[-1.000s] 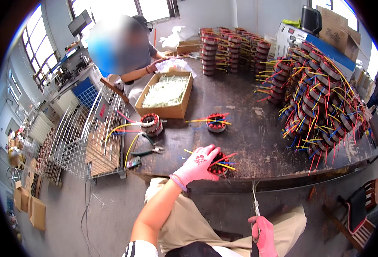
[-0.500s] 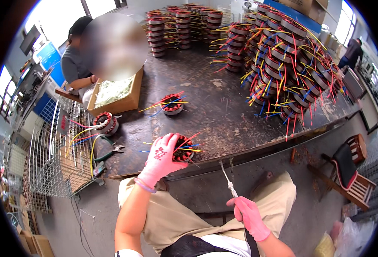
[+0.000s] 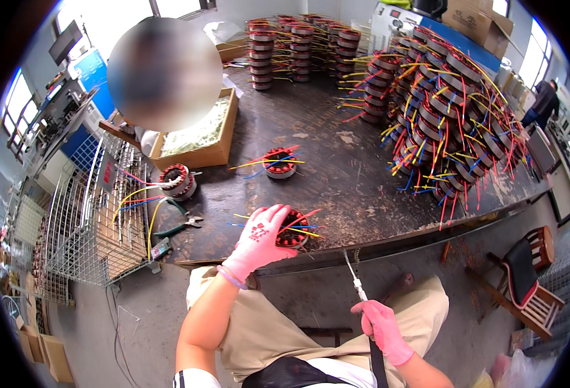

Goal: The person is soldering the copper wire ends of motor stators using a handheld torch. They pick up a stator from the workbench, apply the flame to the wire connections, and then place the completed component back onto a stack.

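Observation:
My left hand (image 3: pixel 259 240), in a pink glove, rests on a round motor stator (image 3: pixel 293 231) with copper windings and red, yellow and blue leads at the near edge of the dark workbench (image 3: pixel 337 174). My right hand (image 3: pixel 379 326), also gloved in pink, is below the bench edge over my lap and grips a thin white needle-like tool (image 3: pixel 355 277) that points up toward the bench. Two more stators lie on the bench: one in the middle (image 3: pixel 280 161), one at the left (image 3: pixel 178 181).
Tall stacks of wired stators (image 3: pixel 446 97) fill the right and far side of the bench. A cardboard box (image 3: pixel 198 136) of pale pieces, green-handled pliers (image 3: pixel 175 226) and a wire basket (image 3: pixel 91 226) stand at the left. Another person sits behind the box. A wooden chair (image 3: pixel 530 284) stands at the right.
The view has shifted, so the bench sits more central. My left hand stays on the near stator. My right hand with the tool has risen slightly toward the bench edge.

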A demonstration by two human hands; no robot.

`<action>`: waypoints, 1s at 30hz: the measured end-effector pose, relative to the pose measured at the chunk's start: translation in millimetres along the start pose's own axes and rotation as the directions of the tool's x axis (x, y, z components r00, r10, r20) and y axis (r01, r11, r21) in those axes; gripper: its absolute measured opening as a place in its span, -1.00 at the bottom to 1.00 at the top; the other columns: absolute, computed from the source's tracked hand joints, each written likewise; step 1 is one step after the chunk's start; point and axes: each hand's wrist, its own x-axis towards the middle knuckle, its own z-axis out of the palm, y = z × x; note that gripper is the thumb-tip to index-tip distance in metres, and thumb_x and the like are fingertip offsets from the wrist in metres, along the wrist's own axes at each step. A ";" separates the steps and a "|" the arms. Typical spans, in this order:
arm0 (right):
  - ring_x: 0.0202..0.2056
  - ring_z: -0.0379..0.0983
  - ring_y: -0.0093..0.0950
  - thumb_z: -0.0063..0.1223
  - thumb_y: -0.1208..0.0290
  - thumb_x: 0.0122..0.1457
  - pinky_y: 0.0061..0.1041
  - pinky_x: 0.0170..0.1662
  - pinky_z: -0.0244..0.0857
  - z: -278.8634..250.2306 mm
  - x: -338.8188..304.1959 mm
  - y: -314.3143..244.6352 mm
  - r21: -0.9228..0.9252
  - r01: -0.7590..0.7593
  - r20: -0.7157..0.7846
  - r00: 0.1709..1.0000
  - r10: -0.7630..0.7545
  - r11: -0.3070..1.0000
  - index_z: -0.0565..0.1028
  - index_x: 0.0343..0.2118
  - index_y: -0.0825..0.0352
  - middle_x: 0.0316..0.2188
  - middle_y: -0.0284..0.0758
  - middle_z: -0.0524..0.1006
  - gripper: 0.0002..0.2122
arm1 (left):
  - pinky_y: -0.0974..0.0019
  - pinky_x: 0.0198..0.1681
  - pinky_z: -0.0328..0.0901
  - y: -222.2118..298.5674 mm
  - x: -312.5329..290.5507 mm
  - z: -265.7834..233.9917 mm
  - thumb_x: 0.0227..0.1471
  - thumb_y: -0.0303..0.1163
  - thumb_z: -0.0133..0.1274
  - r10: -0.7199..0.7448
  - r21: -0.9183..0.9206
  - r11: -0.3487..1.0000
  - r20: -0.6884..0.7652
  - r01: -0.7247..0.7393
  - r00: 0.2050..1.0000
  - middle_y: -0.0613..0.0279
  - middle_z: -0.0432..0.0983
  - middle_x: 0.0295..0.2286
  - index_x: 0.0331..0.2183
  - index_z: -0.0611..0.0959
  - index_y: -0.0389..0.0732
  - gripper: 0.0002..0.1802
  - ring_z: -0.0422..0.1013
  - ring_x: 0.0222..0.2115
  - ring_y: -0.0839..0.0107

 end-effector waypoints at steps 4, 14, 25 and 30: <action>-0.66 0.21 -0.69 -0.10 0.27 0.35 -0.66 -0.56 0.04 -5.3 -3.2 -9.6 0.017 0.006 0.024 1.000 -0.006 1.000 0.52 -0.17 0.45 -0.71 -0.47 0.37 -0.70 | 0.03 0.30 0.02 -4.2 3.4 1.1 -0.39 -0.04 0.44 0.025 -0.002 1.000 0.020 -0.025 0.999 -0.02 0.29 0.13 0.16 0.33 -0.29 0.11 0.20 0.17 0.08; -0.65 0.19 -0.73 -0.09 0.19 0.36 -0.68 -0.57 -0.01 -13.7 -2.7 -9.9 -0.059 -0.022 0.006 1.000 0.023 0.998 0.53 -0.16 0.40 -0.70 -0.50 0.38 -0.67 | 0.01 0.26 0.08 -0.2 3.5 2.5 -0.44 -0.06 0.45 -0.008 0.026 1.000 0.000 0.008 1.000 -0.08 0.28 0.10 0.14 0.38 -0.21 0.08 0.20 0.13 -0.08; -0.66 0.12 -0.74 -0.10 0.18 0.36 -0.69 -0.59 -0.07 3.9 5.3 -12.4 -0.024 -0.002 0.074 0.997 0.003 1.000 0.52 -0.14 0.43 -0.71 -0.52 0.33 -0.65 | 0.02 0.28 0.04 -3.5 3.6 1.8 -0.44 -0.03 0.44 0.022 0.026 0.999 0.013 -0.023 1.000 0.01 0.32 0.08 0.13 0.37 -0.24 0.08 0.24 0.12 0.02; -0.65 0.16 -0.72 -0.08 0.21 0.36 -0.68 -0.58 -0.03 0.6 16.3 -10.8 0.028 0.013 0.143 0.990 -0.017 1.000 0.51 -0.13 0.44 -0.69 -0.50 0.36 -0.67 | 0.03 0.30 0.00 -3.2 1.9 -2.0 -0.40 -0.03 0.43 0.018 0.010 1.000 0.040 -0.018 0.999 -0.03 0.30 0.10 0.15 0.35 -0.23 0.08 0.22 0.15 0.03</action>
